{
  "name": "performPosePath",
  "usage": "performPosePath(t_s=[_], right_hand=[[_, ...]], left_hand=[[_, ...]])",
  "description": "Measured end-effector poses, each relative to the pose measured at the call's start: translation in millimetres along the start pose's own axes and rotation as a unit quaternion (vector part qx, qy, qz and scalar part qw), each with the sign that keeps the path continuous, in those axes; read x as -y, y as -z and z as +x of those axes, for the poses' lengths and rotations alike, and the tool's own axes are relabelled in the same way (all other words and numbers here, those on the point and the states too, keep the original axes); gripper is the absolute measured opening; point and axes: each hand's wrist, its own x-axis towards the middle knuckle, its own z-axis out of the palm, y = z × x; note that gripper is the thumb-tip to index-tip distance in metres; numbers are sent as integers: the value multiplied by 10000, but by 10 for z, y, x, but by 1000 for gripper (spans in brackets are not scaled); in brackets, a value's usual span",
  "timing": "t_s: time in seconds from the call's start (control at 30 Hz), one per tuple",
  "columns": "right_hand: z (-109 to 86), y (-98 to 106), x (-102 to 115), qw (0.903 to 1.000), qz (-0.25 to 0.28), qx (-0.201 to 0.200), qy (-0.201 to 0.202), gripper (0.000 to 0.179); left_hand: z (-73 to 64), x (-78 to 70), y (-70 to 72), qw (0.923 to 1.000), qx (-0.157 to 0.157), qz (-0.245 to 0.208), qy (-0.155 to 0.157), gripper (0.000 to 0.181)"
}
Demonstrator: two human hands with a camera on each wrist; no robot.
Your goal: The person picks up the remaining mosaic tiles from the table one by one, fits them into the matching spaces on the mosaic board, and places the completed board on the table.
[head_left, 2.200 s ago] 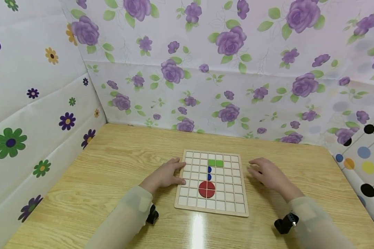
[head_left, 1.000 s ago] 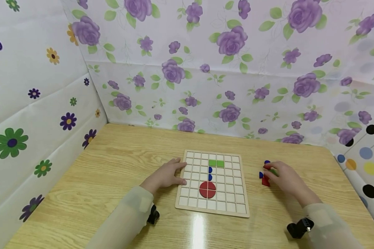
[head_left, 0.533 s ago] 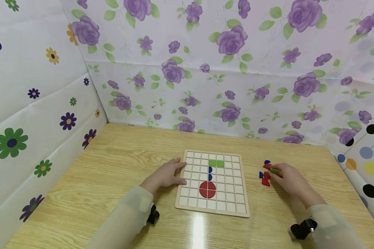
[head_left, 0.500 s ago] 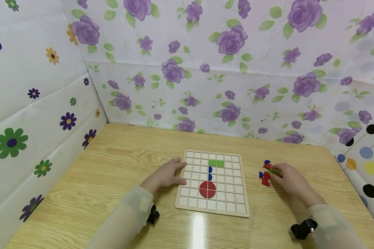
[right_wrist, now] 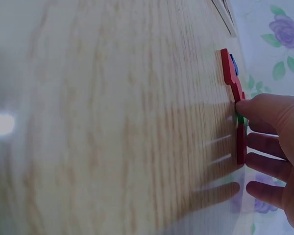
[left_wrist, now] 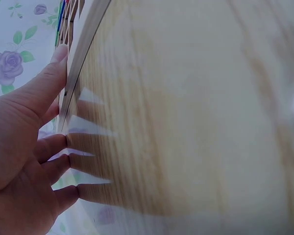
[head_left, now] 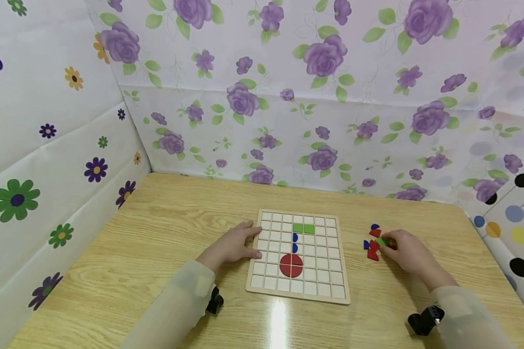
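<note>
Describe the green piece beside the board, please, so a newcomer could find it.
On the wooden table is a gridded board. To its right in the head view lie red pieces and blue pieces; beside them, the green piece is alone in its colour.

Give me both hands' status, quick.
Left hand: open, thumb resting on the grid board's edge.
Right hand: fingertips at the green piece; cannot tell whether they grip it.

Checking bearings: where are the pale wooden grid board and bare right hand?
Pale wooden grid board (head_left: 309,262): head view, bare white cell.
Bare right hand (head_left: 408,249): head view, back of hand.
</note>
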Motion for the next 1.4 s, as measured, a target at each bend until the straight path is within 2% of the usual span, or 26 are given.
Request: performPosePath(t_s=[0.47,0.83,1.4], right_hand=[[27,5,-47,9995,-154,68,-250,34],[9,26,-17,9996,-110,43,-267,34],[49,93,26,9994,86,263,-186,38]], left_hand=[[6,-7,7,10000,-10,-10,16,75],[9,-2,1,10000,-7,-19,9,75],[-6,-10,2,10000,-2,-38,24,75]])
